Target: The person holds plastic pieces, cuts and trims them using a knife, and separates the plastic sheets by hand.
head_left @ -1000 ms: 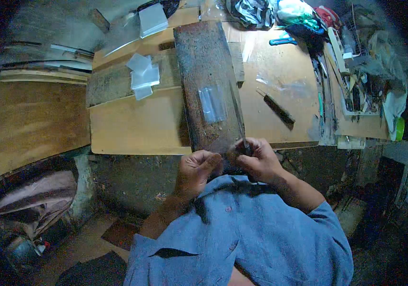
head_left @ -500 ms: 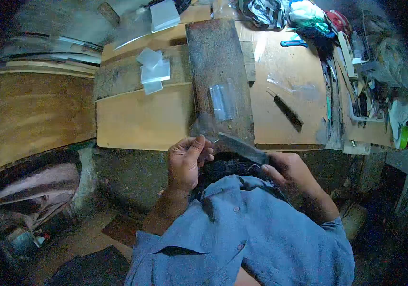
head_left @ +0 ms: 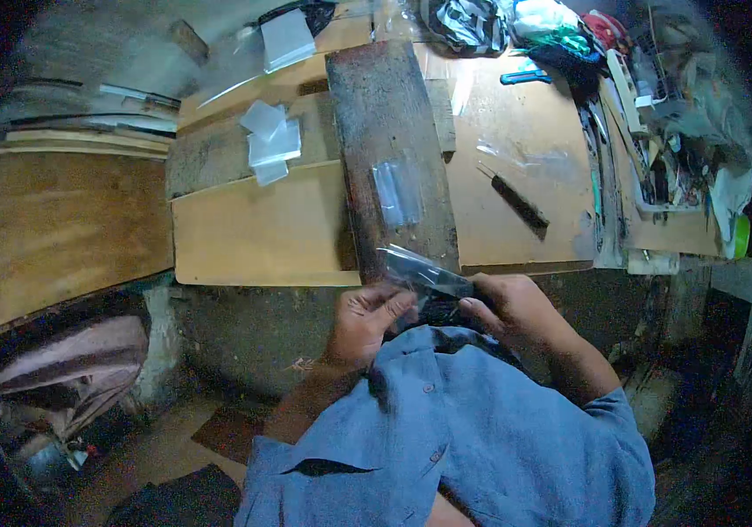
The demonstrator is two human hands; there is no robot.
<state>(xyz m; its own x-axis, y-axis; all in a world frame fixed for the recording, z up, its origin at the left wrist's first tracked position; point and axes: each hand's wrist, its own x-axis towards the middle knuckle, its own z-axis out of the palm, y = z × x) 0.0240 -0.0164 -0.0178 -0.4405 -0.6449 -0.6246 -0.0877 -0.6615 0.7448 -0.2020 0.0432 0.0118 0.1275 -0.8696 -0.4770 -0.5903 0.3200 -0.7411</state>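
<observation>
My right hand (head_left: 506,303) is closed round the dark handle of what looks like a knife (head_left: 429,270), its broad grey blade pointing up and left. Close by on the left, my left hand (head_left: 372,321) pinches a small clear plastic piece (head_left: 404,297) beside the blade. Whether blade and plastic touch, I cannot tell. Both hands are in front of the blue shirt, at the bench's near edge. Just beyond them, a dark wooden board (head_left: 385,105) lies lengthwise with a clear plastic piece (head_left: 396,191) on it.
Clear plastic squares (head_left: 272,143) lie left of the board, and a further stack (head_left: 286,39) stands behind. On the right are a dark-handled two-pronged tool (head_left: 519,206) and a blue cutter (head_left: 525,77). Bags (head_left: 560,31) and a cluttered tray (head_left: 675,189) line the far right.
My left hand has shifted right and down, closer to my right hand. The knife has tilted and moved slightly up and left. The bench view has shifted a little left.
</observation>
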